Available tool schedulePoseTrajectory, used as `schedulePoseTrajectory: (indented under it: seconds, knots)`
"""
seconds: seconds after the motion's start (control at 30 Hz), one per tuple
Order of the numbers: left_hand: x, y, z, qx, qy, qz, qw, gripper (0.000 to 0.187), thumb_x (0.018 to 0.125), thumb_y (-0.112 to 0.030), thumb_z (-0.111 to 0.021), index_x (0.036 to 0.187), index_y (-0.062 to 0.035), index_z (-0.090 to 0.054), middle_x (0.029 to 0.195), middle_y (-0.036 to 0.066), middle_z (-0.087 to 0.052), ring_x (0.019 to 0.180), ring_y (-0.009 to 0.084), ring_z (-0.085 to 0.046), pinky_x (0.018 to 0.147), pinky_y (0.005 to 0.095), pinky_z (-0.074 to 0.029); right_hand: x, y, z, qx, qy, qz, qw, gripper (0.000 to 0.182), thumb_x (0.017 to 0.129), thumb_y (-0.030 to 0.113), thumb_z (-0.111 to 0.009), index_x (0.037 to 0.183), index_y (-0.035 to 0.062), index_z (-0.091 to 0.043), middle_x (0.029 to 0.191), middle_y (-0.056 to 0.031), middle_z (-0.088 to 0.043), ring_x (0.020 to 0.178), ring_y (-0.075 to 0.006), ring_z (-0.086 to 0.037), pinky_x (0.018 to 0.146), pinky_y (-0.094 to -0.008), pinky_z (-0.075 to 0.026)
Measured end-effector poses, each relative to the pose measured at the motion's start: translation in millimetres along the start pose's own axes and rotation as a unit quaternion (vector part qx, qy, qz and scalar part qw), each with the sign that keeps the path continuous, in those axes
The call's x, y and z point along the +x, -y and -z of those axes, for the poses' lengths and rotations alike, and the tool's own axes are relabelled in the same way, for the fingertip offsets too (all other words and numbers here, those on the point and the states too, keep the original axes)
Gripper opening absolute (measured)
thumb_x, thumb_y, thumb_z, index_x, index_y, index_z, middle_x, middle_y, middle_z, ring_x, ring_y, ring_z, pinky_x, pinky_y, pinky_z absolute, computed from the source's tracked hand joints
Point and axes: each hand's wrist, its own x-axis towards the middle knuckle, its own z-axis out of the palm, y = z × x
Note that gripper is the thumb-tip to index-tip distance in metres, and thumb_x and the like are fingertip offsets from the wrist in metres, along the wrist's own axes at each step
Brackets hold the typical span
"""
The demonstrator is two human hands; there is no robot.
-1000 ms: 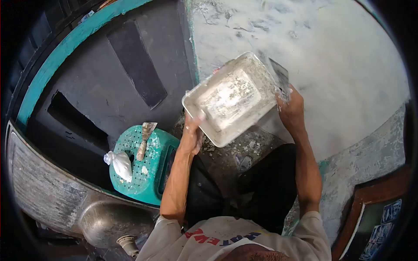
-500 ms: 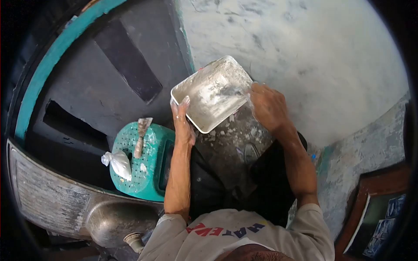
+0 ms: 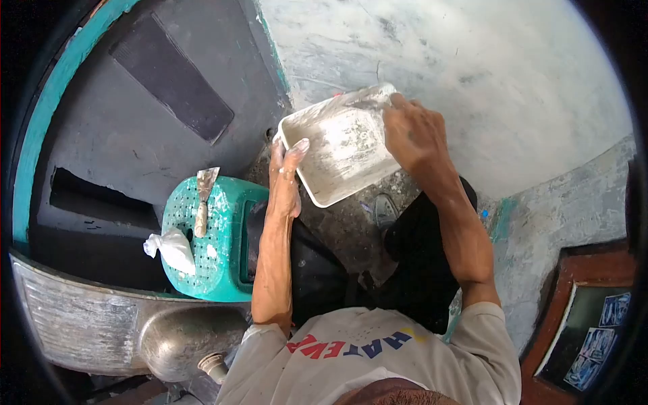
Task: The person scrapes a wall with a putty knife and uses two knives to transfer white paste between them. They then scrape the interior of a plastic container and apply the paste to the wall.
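A white rectangular plastic tray (image 3: 324, 192), smeared inside with whitish and grey residue, is tilted in front of me. My left hand (image 3: 286, 172) grips its left edge, with the thumb over the rim and whitish residue on the fingertips. At the tray's right side, my right hand (image 3: 417, 131) is closed and blurred by motion. Its fingers reach over the inside near the far right corner; what they hold is hidden. To the left, a putty knife (image 3: 204, 202) and a knotted white plastic bag (image 3: 174, 250) lie on an upturned-looking green plastic stool (image 3: 226, 270).
A pale, patchily coated wall (image 3: 513, 101) rises ahead and to the right. At lower left stands a metal sink (image 3: 74, 314). Grey panelling (image 3: 250, 88) is on the left, and a brown wooden frame (image 3: 574, 270) at lower right. Whitish debris lies on the floor.
My right hand has moved up along the tray's right side towards its far corner. The tray has shifted slightly right and tilted differently. The camera view has shifted a little.
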Motion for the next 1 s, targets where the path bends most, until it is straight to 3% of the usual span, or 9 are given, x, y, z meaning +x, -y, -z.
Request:
schedulePoseTrajectory:
  seconds: [0.27, 0.33, 0.37, 0.43, 0.53, 0.73, 0.77, 0.83, 1.0]
  knots:
    - [4, 6, -4, -0.056, 0.020, 0.044, 0.997, 0.079, 0.094, -0.047, -0.069, 0.155, -0.0053, -0.043, 0.153, 0.018, -0.048, 0.143, 0.0322, -0.045, 0.120, 0.0490, -0.035, -4, 1, 11, -0.039, 0.061, 0.038, 0.997, 0.013, 0.088, 0.007, -0.061, 0.087, -0.0001, -0.072, 0.100, -0.0224, -0.071, 0.092, -0.0365, -0.072, 0.077, -0.0500, -0.055]
    - [3, 10, -3, 0.037, 0.014, 0.043, 0.998, 0.081, 0.092, -0.048, -0.071, 0.154, -0.0035, -0.045, 0.149, 0.020, -0.051, 0.138, 0.0329, -0.049, 0.116, 0.0482, -0.036, -17, 5, 17, -0.039, -0.208, 0.192, 0.958, 0.014, 0.087, 0.007, -0.060, 0.085, 0.0013, -0.073, 0.098, -0.0204, -0.072, 0.091, -0.0373, -0.073, 0.078, -0.0506, -0.056]
    - [-3, 10, -6, 0.041, 0.017, 0.051, 0.998, 0.081, 0.092, -0.048, -0.071, 0.154, -0.0035, -0.045, 0.149, 0.020, -0.051, 0.138, 0.0329, -0.049, 0.116, 0.0482, -0.036, -15, 5, 12, -0.038, -0.205, 0.184, 0.961, 0.014, 0.087, 0.007, -0.060, 0.085, 0.0013, -0.073, 0.098, -0.0204, -0.072, 0.091, -0.0373, -0.073, 0.078, -0.0506, -0.056]
    - [-7, 10, -16, 0.076, 0.004, 0.076, 0.994, 0.085, 0.092, -0.049, -0.071, 0.156, -0.0026, -0.042, 0.150, 0.021, -0.051, 0.140, 0.0350, -0.047, 0.116, 0.0483, -0.036, 6, 6, 1, -0.055, 0.087, 0.029, 0.994, 0.014, 0.085, 0.008, -0.060, 0.084, 0.0021, -0.074, 0.096, -0.0192, -0.073, 0.086, -0.0371, -0.074, 0.078, -0.0519, -0.056]
    - [-2, 18, -13, 0.060, 0.034, 0.041, 0.997, 0.085, 0.092, -0.046, -0.071, 0.158, -0.0026, -0.041, 0.150, 0.021, -0.051, 0.140, 0.0349, -0.047, 0.117, 0.0474, -0.036, -4, 5, -22, -0.074, 0.176, 0.074, 0.979, 0.014, 0.085, 0.010, -0.062, 0.082, 0.0020, -0.072, 0.094, -0.0202, -0.073, 0.082, -0.0371, -0.073, 0.077, -0.0516, -0.056]
    - [0, 15, -7, 0.016, 0.012, 0.043, 0.999, 0.083, 0.092, -0.042, -0.074, 0.158, -0.0040, -0.041, 0.149, 0.021, -0.052, 0.139, 0.0323, -0.049, 0.116, 0.0459, -0.039, -25, 10, 31, -0.026, -0.151, 0.151, 0.977, 0.013, 0.085, 0.010, -0.061, 0.081, 0.0025, -0.071, 0.089, -0.0186, -0.071, 0.081, -0.0372, -0.073, 0.073, -0.0506, -0.056]
    - [-1, 15, -8, 0.018, 0.015, 0.046, 0.999, 0.083, 0.092, -0.042, -0.074, 0.158, -0.0040, -0.041, 0.149, 0.021, -0.052, 0.139, 0.0323, -0.049, 0.116, 0.0459, -0.039, -22, 11, 29, -0.027, -0.151, 0.146, 0.977, 0.013, 0.085, 0.010, -0.061, 0.081, 0.0025, -0.071, 0.089, -0.0186, -0.071, 0.081, -0.0372, -0.073, 0.073, -0.0506, -0.056]
    - [-4, 15, -16, 0.052, 0.032, 0.068, 0.996, 0.082, 0.092, -0.042, -0.075, 0.157, -0.0038, -0.042, 0.146, 0.020, -0.053, 0.136, 0.0313, -0.052, 0.114, 0.0460, -0.041, -5, 14, 22, -0.040, 0.039, 0.046, 0.997, 0.011, 0.084, 0.010, -0.062, 0.081, 0.0031, -0.070, 0.087, -0.0181, -0.070, 0.079, -0.0381, -0.072, 0.070, -0.0514, -0.056]
    - [-5, 18, -28, 0.083, 0.045, 0.043, 0.995, 0.079, 0.091, -0.043, -0.076, 0.153, -0.0026, -0.047, 0.143, 0.020, -0.055, 0.135, 0.0309, -0.052, 0.113, 0.0462, -0.042, -17, 14, -12, -0.036, 0.078, 0.108, 0.990, 0.010, 0.084, 0.009, -0.062, 0.079, 0.0049, -0.069, 0.088, -0.0188, -0.069, 0.077, -0.0371, -0.071, 0.067, -0.0507, -0.055]
